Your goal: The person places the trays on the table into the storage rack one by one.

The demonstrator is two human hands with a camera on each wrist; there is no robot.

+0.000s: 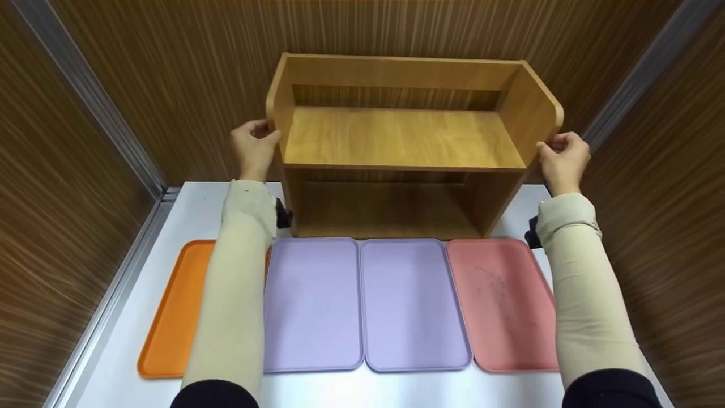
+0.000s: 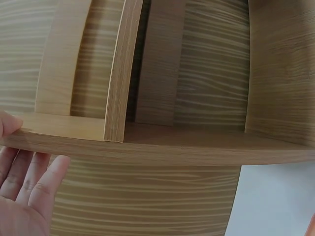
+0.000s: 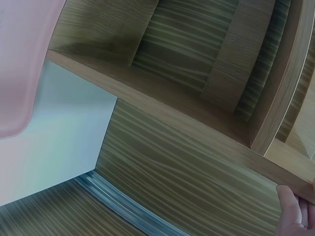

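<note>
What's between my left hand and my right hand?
The wooden shelf, with your left hand and right hand each holding one of its sides; the head view shows it.

Left grip (image 1: pixel 255 148), right grip (image 1: pixel 567 161) pinching wooden shelf (image 1: pixel 405 136) by sides; orange tray (image 1: pixel 174 317), two lilac trays (image 1: pixel 314 306), pink tray (image 1: pixel 510 311) in front.

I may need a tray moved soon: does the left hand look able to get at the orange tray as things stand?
Probably not without letting go: the left hand holds the shelf's side, though only its own sleeve crosses above the orange tray.
</note>
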